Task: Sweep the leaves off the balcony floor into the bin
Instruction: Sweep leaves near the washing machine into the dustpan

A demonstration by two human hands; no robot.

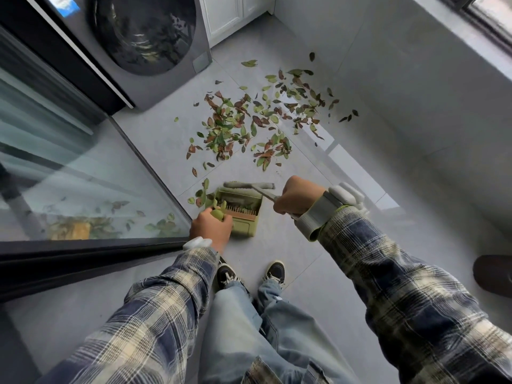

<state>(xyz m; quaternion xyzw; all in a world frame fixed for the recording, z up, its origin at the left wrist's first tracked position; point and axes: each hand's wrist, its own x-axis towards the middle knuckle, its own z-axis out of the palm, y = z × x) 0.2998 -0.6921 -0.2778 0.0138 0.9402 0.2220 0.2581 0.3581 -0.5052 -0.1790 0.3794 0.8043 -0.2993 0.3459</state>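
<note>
Ok so here's where it's at. The left grip (212, 227) is curled round the green knob of the dustpan (243, 217), which sits flat on the floor (277, 245) right in front of the feet, mouth pointing away from the person. The right grip (297, 196) is clenched on the broom handle, and the broom head (249, 185) lies crosswise right at the pan's mouth, touching it or as good as. Looks like a few bits are already inside, behind the comb teeth, though it's kinda murky in there.

The thing that matters is that nearly all the leaves (243, 120) are still out on the floor, straight ahead and beyond the broom head, well clear of the pan. The mess runs side to side, from near the washer (144, 37) across toward the far wall, so it's wider than the pan mouth. There's also a small clump (199, 194) just left of the pan, by the glass door (69, 176).

My read is that the right side does the reaching: broom goes out past the pile and drags back toward the pan, probably in several passes. I can't see a bin for sure anywhere, so dumping is a long way off.
</note>
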